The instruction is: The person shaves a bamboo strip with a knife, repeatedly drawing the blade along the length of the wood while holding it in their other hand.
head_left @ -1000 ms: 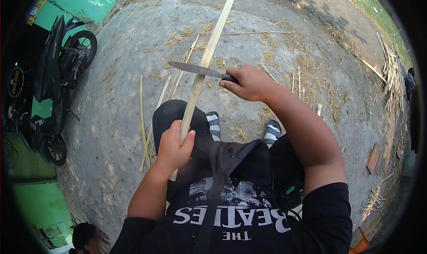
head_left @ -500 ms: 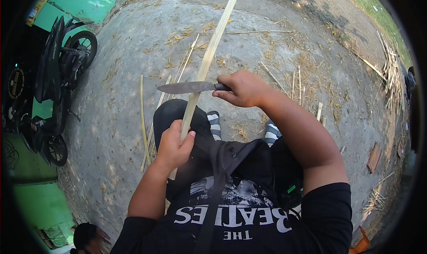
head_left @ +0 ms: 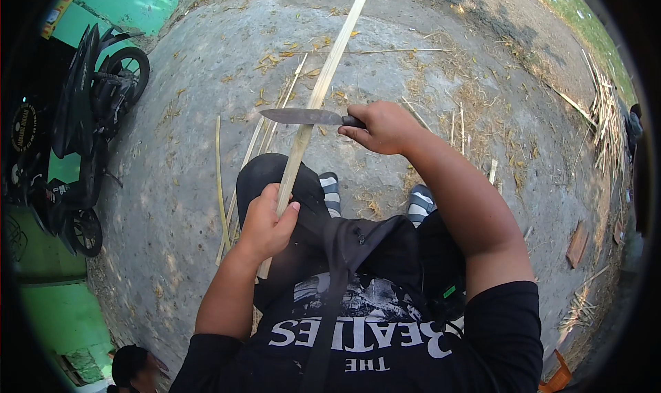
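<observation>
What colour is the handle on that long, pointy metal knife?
Black: the handle shows best in the head view, partly covered by the right hand.

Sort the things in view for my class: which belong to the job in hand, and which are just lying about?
In use:
long pale strip, gripped by the left hand
knife, held in the right hand, blade across the strip

Lying about:
loose strips, left of centre (possibly related)
heap of thin strips, far right (likewise)
reddish-brown block, right
black motorbike, left
</observation>
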Available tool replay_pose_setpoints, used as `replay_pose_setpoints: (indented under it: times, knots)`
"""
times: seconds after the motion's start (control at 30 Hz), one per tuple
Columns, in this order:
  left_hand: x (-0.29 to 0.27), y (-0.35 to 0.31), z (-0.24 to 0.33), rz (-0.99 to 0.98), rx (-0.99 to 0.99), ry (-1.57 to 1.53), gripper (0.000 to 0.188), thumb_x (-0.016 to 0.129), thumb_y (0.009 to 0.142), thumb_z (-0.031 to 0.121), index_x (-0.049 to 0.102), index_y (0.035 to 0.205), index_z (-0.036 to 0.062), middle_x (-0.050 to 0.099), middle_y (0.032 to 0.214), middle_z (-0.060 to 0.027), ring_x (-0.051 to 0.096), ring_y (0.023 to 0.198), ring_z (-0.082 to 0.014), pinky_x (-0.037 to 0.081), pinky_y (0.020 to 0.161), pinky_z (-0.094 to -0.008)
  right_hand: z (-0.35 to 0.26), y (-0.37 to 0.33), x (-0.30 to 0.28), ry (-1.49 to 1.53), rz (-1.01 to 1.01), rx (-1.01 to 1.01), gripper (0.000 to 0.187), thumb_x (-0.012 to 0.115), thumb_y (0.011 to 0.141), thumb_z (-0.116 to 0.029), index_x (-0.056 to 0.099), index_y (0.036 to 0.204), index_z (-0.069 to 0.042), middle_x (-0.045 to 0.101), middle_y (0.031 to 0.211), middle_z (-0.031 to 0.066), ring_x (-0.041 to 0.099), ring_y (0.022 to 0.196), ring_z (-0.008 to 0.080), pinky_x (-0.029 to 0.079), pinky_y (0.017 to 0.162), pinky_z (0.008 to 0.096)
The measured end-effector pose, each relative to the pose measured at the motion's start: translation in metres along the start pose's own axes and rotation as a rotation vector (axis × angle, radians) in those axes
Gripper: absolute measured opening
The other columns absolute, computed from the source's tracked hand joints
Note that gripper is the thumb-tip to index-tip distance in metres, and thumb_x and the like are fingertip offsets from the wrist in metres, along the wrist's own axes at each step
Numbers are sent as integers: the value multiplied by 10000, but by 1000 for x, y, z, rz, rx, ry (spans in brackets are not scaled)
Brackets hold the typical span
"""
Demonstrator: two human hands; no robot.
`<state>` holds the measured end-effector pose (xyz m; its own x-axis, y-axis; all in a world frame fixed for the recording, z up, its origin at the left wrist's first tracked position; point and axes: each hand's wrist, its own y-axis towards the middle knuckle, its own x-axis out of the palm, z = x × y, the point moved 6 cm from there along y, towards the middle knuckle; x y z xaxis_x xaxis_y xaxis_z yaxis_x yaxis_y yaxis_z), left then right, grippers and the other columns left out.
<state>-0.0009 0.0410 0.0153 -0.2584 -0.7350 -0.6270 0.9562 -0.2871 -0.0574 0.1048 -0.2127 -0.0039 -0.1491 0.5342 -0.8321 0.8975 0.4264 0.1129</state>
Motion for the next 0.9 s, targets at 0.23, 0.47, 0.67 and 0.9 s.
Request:
replay_pose_setpoints:
  times: [0.23,0.47,0.67,0.9]
  knots:
    - [2,-4,-12,-11,-81,-77,268,663,924,147,570,1088,-43,655,800,-132,641,709,-218,509,677,-357,-22,-1,12,-43,1,-139,418,657,947,-487,620,894,-73,626,667,174,642,698,441,486,616,533]
    - [1,-1,-17,-27,-49,-115,269,668,927,151,567,1089,-39,647,821,-117,613,737,-165,499,696,-334,-23,-2,16,-61,-43,-103,435,637,947,-521,622,896,-90,653,707,176,664,734,428,508,645,538]
    - [3,-1,-14,-6,-78,-149,256,662,935,146,566,1088,-36,635,792,-93,600,722,-155,490,678,-325,-36,-6,19,-48,-51,-104,445,633,948,-527,632,913,-83,660,718,180,669,743,432,512,656,539]
    - [2,3,-13,-38,-127,-132,244,657,941,133,565,1091,-36,634,783,-78,590,716,-140,488,669,-321,-30,-2,19,36,-11,-142,408,683,938,-448,591,856,-59,599,628,181,626,663,448,466,587,537]
